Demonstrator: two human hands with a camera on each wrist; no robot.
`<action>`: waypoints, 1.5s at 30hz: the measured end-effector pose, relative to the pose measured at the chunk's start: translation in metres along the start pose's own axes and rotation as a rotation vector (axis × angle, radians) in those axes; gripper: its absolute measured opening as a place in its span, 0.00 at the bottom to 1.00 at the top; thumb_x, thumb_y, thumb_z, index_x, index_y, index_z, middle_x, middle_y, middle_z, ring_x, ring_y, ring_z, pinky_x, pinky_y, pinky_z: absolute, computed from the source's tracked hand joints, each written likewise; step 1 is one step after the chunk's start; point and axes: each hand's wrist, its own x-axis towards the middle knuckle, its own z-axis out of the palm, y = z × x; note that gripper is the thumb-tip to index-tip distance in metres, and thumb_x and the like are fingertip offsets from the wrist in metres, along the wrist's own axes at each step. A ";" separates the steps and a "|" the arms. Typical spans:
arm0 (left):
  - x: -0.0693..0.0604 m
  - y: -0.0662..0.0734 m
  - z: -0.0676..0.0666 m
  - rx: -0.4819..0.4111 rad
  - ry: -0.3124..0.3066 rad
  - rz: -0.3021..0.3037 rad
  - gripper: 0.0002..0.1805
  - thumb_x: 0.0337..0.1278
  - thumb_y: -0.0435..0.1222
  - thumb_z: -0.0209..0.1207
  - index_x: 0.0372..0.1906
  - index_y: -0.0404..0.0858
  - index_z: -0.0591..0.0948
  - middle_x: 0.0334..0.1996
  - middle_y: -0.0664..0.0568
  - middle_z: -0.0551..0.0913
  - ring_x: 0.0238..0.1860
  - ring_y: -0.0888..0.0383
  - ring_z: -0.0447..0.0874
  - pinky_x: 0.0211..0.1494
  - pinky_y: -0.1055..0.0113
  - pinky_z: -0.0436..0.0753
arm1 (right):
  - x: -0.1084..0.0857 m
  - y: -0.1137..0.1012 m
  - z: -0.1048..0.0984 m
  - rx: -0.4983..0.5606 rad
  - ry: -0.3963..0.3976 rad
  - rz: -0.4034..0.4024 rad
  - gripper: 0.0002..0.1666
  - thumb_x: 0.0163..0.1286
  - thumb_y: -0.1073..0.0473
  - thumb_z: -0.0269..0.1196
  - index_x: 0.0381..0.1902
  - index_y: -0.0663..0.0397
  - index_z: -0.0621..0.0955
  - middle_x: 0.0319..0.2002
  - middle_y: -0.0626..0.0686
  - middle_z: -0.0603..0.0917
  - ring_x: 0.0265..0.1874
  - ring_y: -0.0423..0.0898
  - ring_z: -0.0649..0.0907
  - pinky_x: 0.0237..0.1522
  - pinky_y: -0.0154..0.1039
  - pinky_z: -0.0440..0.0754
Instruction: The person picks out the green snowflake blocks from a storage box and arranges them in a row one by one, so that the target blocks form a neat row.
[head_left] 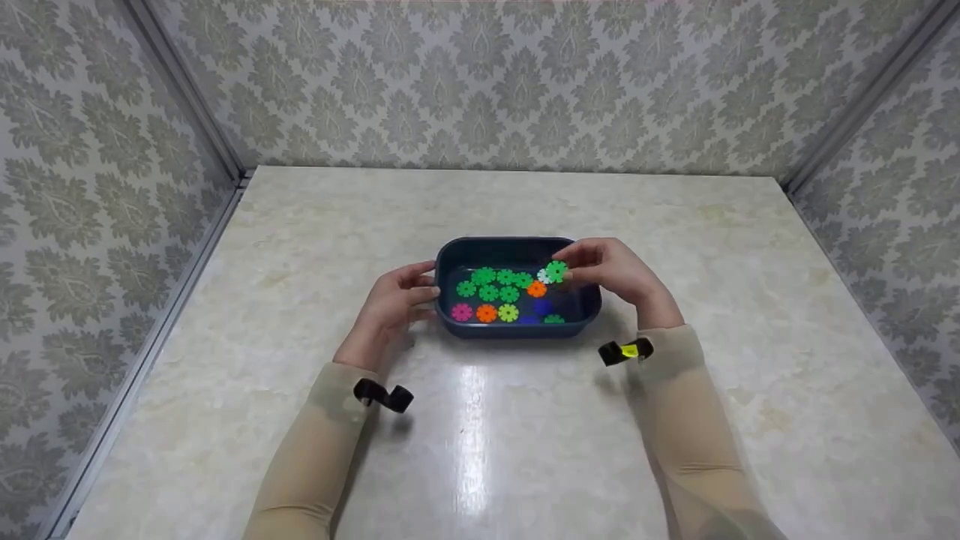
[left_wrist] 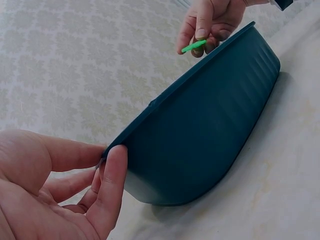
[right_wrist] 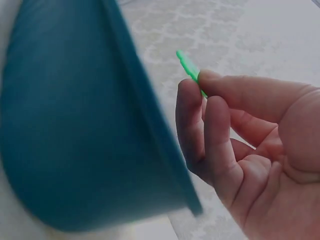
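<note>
A dark blue plastic bin (head_left: 517, 331) stands on the table, holding several flower-shaped plastic discs, mostly green. At its left end my left hand (head_left: 391, 301) grips the rim; the left wrist view shows the rim of the bin (left_wrist: 200, 110) between the thumb and fingers. Over the right end of the bin, my right hand (head_left: 622, 276) pinches a green notched disc (head_left: 556, 271) between thumb and fingertips. Seen edge-on in the right wrist view, this green disc (right_wrist: 187, 66) is held above the rim. A white disc (head_left: 544, 277) lies partly hidden behind it.
Inside the bin are also orange (head_left: 486, 313), pink (head_left: 461, 312), yellow-green (head_left: 508, 313) and dark blue discs (head_left: 541, 306). The pale marbled table (head_left: 472, 450) extends around the bin. Patterned wall panels (head_left: 480, 82) enclose the back and both sides.
</note>
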 end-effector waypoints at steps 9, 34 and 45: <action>0.001 0.001 0.000 0.004 0.011 -0.018 0.32 0.65 0.25 0.62 0.73 0.43 0.74 0.56 0.46 0.75 0.43 0.58 0.79 0.36 0.68 0.87 | -0.007 0.011 -0.023 0.013 0.139 0.078 0.23 0.69 0.62 0.69 0.61 0.59 0.82 0.46 0.47 0.85 0.45 0.41 0.83 0.48 0.31 0.86; 0.000 0.000 0.001 -0.018 0.001 -0.012 0.32 0.65 0.25 0.62 0.73 0.44 0.73 0.54 0.48 0.75 0.40 0.60 0.82 0.37 0.69 0.87 | -0.013 0.066 -0.058 0.227 0.372 0.260 0.29 0.74 0.68 0.61 0.72 0.64 0.73 0.37 0.39 0.84 0.34 0.32 0.87 0.49 0.29 0.85; 0.000 0.000 0.001 -0.026 -0.001 -0.016 0.32 0.66 0.25 0.62 0.73 0.44 0.74 0.54 0.48 0.74 0.40 0.60 0.80 0.36 0.68 0.86 | -0.006 0.075 -0.053 0.151 0.454 0.344 0.29 0.72 0.69 0.61 0.70 0.64 0.75 0.44 0.50 0.82 0.32 0.32 0.86 0.48 0.31 0.86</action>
